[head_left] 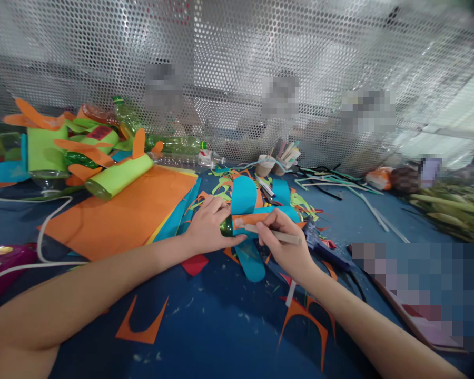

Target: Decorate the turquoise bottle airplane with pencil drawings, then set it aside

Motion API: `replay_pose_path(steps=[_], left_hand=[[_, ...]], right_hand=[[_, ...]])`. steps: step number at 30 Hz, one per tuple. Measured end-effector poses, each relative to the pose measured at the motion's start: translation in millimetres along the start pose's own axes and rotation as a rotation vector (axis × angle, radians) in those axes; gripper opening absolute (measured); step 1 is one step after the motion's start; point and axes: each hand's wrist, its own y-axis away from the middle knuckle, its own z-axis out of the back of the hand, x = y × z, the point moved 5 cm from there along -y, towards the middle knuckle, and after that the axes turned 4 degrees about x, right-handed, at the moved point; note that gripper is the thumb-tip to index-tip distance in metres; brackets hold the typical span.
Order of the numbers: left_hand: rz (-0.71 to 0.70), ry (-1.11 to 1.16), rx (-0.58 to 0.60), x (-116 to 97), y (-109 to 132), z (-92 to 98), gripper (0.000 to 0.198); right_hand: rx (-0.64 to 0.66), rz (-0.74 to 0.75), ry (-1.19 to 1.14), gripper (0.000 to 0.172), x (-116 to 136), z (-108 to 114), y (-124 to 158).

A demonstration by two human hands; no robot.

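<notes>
On the table in front of me lies a green plastic bottle (226,226) wrapped in blue paper with an orange strip (248,219) along it. Blue paper flaps (244,195) stick out from its sides. My left hand (209,223) is closed around the bottle's left end and steadies it. Between the fingers of my right hand (286,242) is a grey marker (284,237), its tip at the orange strip. Whether the tip presses on the paper I cannot tell.
Paper-wrapped bottles (120,176) and orange sheets (122,210) fill the left. Cups of markers (286,159) stand behind paper scraps. At right are a dark blue glue gun (326,250), thin strips (375,210) and a tablet-like object (403,310). A perforated metal screen (229,47) rises behind.
</notes>
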Motion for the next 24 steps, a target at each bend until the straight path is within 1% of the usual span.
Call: replay_pose_path(steps=[9, 15, 18, 20, 22, 24], left_hand=[[-0.02, -0.023, -0.015, -1.6, -1.0, 1.6, 0.047], [-0.019, -0.009, -0.013, -1.1, 0.4, 0.8, 0.046], [-0.017, -0.012, 0.001, -0.8, 0.5, 0.7, 0.048], [-0.002, -0.015, 0.021, -0.2, 0.0, 0.2, 0.047], [0.014, -0.015, 0.042, 0.5, -0.6, -0.4, 0.046], [0.024, -0.015, 0.057, 1.1, -0.9, -0.9, 0.047]], right_hand=[[-0.034, -0.017, -0.026, 0.024, 0.5, 0.2, -1.1], [-0.068, -0.017, 0.006, 0.024, 1.4, 3.0, -0.6], [-0.062, 0.048, -0.02, 0.017, 7.1, 1.9, 4.2], [-0.025, 0.118, -0.029, 0.01, 14.8, -0.8, 8.4], [0.015, 0.214, 0.047, 0.007, 25.9, -3.2, 12.1], [-0.01, 0.351, 0.215, 0.012, 39.8, -1.2, 14.8]])
